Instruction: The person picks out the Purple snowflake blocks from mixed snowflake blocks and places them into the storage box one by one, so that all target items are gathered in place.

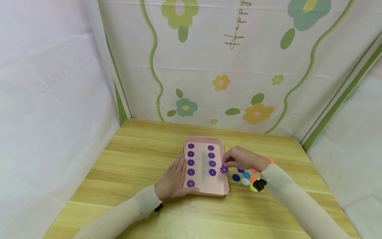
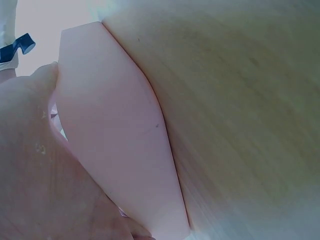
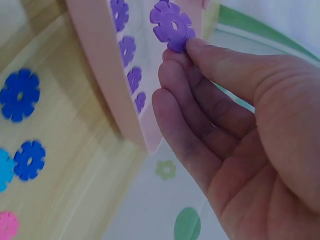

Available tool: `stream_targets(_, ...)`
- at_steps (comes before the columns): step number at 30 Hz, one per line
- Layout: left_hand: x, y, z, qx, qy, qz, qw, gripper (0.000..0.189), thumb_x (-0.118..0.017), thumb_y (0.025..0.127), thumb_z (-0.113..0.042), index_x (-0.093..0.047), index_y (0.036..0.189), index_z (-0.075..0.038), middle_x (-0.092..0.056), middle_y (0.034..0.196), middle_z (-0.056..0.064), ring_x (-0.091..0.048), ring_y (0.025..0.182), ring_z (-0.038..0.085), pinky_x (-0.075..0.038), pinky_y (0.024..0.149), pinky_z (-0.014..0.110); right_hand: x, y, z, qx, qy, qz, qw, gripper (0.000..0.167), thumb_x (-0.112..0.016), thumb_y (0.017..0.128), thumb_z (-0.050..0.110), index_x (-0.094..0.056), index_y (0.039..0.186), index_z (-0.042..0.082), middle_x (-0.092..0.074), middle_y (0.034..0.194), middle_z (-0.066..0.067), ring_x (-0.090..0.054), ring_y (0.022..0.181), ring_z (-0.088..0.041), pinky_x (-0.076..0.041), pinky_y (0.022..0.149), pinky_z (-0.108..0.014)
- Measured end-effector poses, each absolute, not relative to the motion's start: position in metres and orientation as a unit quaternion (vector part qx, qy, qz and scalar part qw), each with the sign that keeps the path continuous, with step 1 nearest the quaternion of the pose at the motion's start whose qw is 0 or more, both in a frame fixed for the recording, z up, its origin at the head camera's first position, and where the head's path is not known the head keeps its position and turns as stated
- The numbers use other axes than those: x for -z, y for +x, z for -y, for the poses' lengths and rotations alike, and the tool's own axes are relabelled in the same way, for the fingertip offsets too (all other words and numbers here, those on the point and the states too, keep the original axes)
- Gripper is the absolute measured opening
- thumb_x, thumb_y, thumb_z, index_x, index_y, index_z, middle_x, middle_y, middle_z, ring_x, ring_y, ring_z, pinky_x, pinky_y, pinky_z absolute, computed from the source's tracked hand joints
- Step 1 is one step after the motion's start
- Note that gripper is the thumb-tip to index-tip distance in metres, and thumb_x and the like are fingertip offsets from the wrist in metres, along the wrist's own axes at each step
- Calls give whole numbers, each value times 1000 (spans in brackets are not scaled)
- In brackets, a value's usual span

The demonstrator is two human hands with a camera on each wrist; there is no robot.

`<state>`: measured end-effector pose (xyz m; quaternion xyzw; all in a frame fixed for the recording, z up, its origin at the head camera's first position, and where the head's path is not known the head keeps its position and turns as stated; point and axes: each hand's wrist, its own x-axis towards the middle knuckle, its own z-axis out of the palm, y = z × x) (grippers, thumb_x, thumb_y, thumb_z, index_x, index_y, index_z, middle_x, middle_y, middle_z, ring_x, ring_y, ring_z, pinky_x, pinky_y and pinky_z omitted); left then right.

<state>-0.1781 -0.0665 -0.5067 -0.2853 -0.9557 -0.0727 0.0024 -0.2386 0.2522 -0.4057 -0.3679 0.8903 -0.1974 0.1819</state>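
A shallow pink tray [image 1: 206, 191] lies on the table, holding two columns of purple snowflake discs. The left column ends with a disc [image 1: 190, 183] at the near end; the right column reaches a disc [image 1: 212, 172] partway down. Along the tray's left rim rests my left hand [image 1: 174, 177], fingers straight, thumb at the near edge. The left wrist view shows that hand [image 2: 55, 170] against the tray's outer wall [image 2: 115, 115]. Between thumb and index fingertip, my right hand [image 1: 241, 158] pinches a purple snowflake disc [image 3: 172, 25] over the tray's right rim.
Right of the tray, loose snowflake discs lie on the wooden table [image 1: 134, 156], among them a dark blue one [image 1: 236, 178], a white one [image 1: 245, 181] and a pink one [image 3: 7, 225]. The right forearm partly covers this group. A flower-printed cloth [image 1: 197, 59] hangs behind the table.
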Motion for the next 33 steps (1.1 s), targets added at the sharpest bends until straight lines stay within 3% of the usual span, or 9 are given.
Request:
stream_targets(6, 499, -176, 66, 73, -289, 955, -7, 130, -47, 88, -91, -20, 163, 11, -16, 173, 33, -25, 161, 45, -32, 129, 53, 415, -234, -229, 185, -380, -884, 202, 13, -70, 101, 7, -82, 98, 10, -78, 89, 1, -62, 72, -2, -57, 68, -19)
stream_targets(13, 492, -173, 66, 76, -288, 955, -14, 127, -48, 89, -88, -20, 164, 11, -18, 172, 33, -27, 160, 46, -34, 129, 53, 433, -229, -217, 158, -368, -889, 224, 10, -74, 99, 10, -82, 97, 14, -77, 90, 6, -65, 77, -4, -57, 72, -16)
stream_targets(23, 495, -175, 67, 79, -294, 953, 1, 127, -49, 90, -88, -21, 163, 12, -18, 172, 34, -27, 160, 46, -35, 128, 53, 449, -224, -210, 159, -381, -885, 215, 11, -75, 98, 9, -84, 103, 11, -81, 96, 2, -68, 82, -1, -59, 76, -16)
stream_targets(33, 491, -174, 68, 82, -284, 955, -21, 129, -50, 89, -88, -19, 164, 11, -15, 173, 33, -25, 161, 45, -33, 129, 53, 458, -223, -205, 160, -391, -883, 205, 12, -74, 98, 8, -84, 105, 9, -82, 97, -1, -68, 79, 1, -58, 74, -13)
